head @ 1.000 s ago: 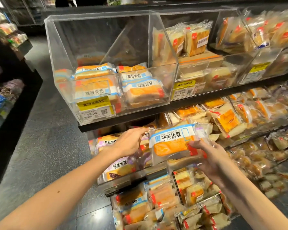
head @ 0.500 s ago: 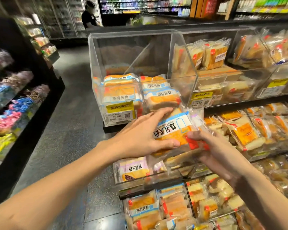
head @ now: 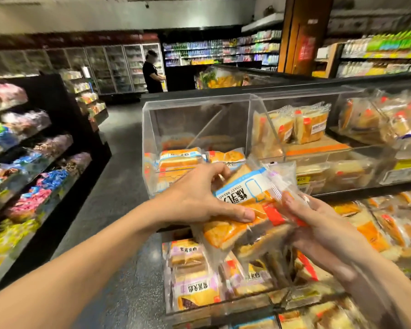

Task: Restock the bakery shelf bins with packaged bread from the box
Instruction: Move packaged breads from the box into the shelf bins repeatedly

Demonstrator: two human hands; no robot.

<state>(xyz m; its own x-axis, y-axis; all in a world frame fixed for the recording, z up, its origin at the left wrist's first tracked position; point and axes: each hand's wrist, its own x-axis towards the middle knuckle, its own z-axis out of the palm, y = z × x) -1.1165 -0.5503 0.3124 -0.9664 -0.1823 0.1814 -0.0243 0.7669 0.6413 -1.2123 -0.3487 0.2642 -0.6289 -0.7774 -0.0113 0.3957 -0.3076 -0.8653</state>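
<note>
I hold a clear-wrapped pack of toast bread with a white, blue and orange label in front of the shelf. My left hand grips its left side, thumb across the front. My right hand holds its right end from below. More wrapped bread seems bunched underneath the pack. Just behind it stands a clear acrylic top bin, partly filled with the same orange packs. The box is not in view.
A neighbouring top bin holds upright bread packs. Lower bins carry purple-labelled and orange packs. A dark aisle floor runs along the left, beside black shelves of coloured goods. A person stands far down the aisle by the coolers.
The pack has risen from the lower shelf level to just before the top bin. My left hand came off the lower bin and took hold of the pack. My view tilted upward.
</note>
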